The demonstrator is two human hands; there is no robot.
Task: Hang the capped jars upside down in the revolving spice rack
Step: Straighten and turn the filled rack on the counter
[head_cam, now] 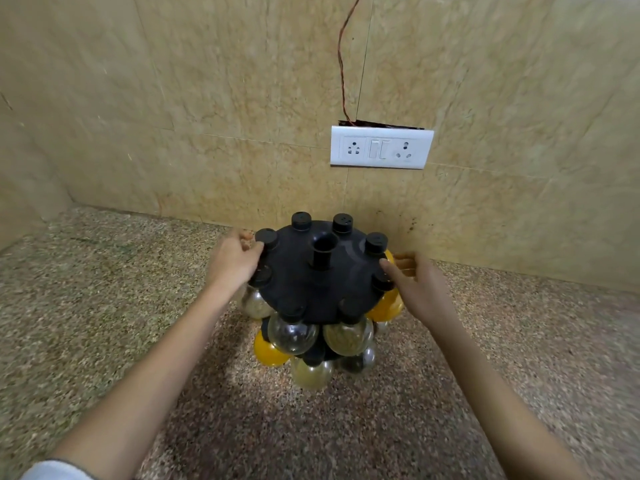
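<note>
A black revolving spice rack stands on the speckled counter close to the back wall. Black jar caps poke up through slots around its top disc, and round jars hang upside down below. At the front hang a clear jar and one with greenish spice; yellow jars show at the right and lower left. My left hand curls its fingers round the disc's left rim beside a cap. My right hand is spread, thumb touching the right rim by another cap.
The granite counter stretches to both sides and in front of the rack. A white socket and switch plate sits on the tiled wall behind, with a thin red wire running up from it. A side wall closes the far left.
</note>
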